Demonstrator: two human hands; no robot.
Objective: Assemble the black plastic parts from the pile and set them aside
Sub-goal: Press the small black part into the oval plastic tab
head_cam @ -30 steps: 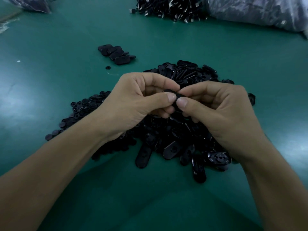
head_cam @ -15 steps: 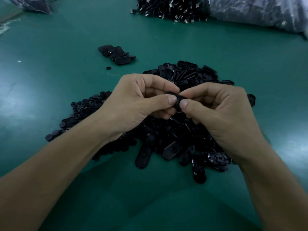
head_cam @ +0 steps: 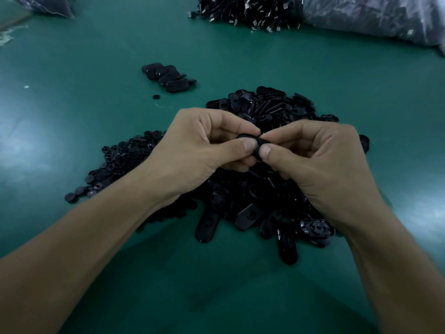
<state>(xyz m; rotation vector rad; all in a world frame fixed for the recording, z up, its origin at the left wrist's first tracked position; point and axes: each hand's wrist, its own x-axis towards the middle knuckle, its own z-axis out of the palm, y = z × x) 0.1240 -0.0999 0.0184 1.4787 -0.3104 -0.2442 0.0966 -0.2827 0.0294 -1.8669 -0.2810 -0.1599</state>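
My left hand (head_cam: 192, 150) and my right hand (head_cam: 320, 165) meet above the middle of the green table, thumbs tip to tip. Between them they pinch one small black plastic part (head_cam: 257, 143), mostly hidden by the fingers. Under the hands lies a big pile of black oblong plastic parts (head_cam: 265, 203). To its left spreads a pile of small round black pieces (head_cam: 120, 162). A small group of black oblong parts (head_cam: 168, 77) sits apart, farther back on the left.
A single round black piece (head_cam: 156, 96) lies near the small group. At the far edge is a heap of black parts with metal tips (head_cam: 245, 10), with a clear plastic bag (head_cam: 375, 15) to its right and another bag (head_cam: 48, 3) far left.
Both hands stay together over the pile, with the thumbs shifting slightly on the pinched part. Nothing else moved.
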